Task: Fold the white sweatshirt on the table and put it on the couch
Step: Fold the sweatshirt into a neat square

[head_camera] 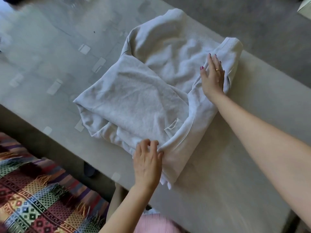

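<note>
- The white sweatshirt [143,91] lies half folded on the table [252,132], its near part touching the table's near edge, with one corner [165,182] already hanging over that edge.
- The left hand [148,163] pinches a fold of cloth at the near edge, fingers bent and close together. If that pinch pulls toward the person, I'd expect the overhanging corner to drag more of the sweatshirt off the table.
- The right hand [212,76] lies flat and spread on the turned-in side panel near the table's far edge, pressing it down. Should it lift too soon, the thick panel may spring open.
- The middle is badly rumpled; folding over those wrinkles would likely give a lumpy bundle that falls apart when carried.
- A sleeve [107,130] bunches under the left side and may slip out.
- The patterned blanket [38,190] beside the table is probably on the couch; I can't tell for sure.
</note>
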